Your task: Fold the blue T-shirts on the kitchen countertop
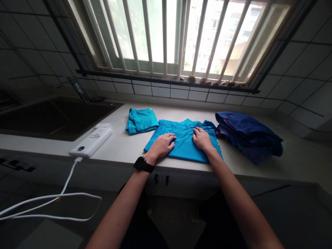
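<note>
A blue garment (pixel 181 141), perhaps a shirt, lies folded into a rough rectangle on the counter, its far edge bunched and wrinkled. My left hand (pixel 164 144), with a black watch on the wrist, rests on its left half with the fingers stretched out. On the upper right part of the cloth lies my right hand (pixel 201 138), palm down and fingers extended. Neither hand grips the fabric. Touching its far left corner is a smaller folded teal cloth (pixel 142 120). Dark blue clothes (pixel 249 135) sit in a heap just to the right.
A dark sink (pixel 52 114) with a faucet (pixel 79 90) is set into the white counter (pixel 124 148) at left. Near the front edge lies a white power bank (pixel 92 140) with a white cable (pixel 67 180) hanging down. Behind stands a barred window (pixel 166 38).
</note>
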{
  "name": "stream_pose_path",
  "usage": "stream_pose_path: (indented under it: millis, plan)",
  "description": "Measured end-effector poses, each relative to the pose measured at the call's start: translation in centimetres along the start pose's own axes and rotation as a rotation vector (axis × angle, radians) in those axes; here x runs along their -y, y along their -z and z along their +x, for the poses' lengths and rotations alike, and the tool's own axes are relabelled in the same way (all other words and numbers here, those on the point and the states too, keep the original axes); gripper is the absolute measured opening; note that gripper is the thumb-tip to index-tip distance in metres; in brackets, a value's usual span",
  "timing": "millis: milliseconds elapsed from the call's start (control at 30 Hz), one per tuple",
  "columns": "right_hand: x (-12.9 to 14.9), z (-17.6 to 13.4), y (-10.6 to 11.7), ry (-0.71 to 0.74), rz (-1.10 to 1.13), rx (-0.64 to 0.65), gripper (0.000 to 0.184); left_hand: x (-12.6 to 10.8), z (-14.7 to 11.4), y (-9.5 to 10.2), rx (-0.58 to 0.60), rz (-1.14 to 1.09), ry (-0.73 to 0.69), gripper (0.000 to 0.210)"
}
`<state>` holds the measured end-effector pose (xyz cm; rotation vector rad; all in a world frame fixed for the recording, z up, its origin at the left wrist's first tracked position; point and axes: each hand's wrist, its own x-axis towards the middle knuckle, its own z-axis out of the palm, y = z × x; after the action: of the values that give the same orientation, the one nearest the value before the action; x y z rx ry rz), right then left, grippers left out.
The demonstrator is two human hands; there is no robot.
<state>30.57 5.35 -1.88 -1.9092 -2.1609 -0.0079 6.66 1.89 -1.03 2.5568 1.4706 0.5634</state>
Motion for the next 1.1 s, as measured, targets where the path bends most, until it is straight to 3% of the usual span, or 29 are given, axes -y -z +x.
stream_pose_path:
  millis: [500, 633, 733, 867, 967, 1100]
  plan:
    - [0.4, -0.1, 0.5, -0.027, 0.097, -0.032, 0.045, 0.2, 0.1, -0.2, -0.019, 0.000, 0.004, 0.037]
    - [0.1, 0.1, 0.5, -0.125, 0.217, -0.129, 0.043, 0.3, 0.0, -0.3, -0.023, -0.017, -0.003, 0.037]
    - [-0.2, 1.1, 0.7, -0.243, 0.317, -0.191, 0.052, 0.4, 0.0, -0.3, -0.043, -0.031, -0.012, 0.035]
    - [-1.1, 3.7, 1.3, -0.371, 0.385, -0.133, 0.066, 0.6, 0.0, -0.2, -0.063, -0.045, -0.020, 0.032]
    - [-1.5, 5.2, 1.3, -0.339, 0.444, -0.100, 0.064, 0.5, 0.0, -0.4, -0.066, -0.050, -0.025, 0.032]
    - [-1.4, 5.5, 0.9, -0.235, 0.588, -0.183, 0.047, 0.5, -0.4, -0.5, -0.052, -0.051, -0.016, 0.032]
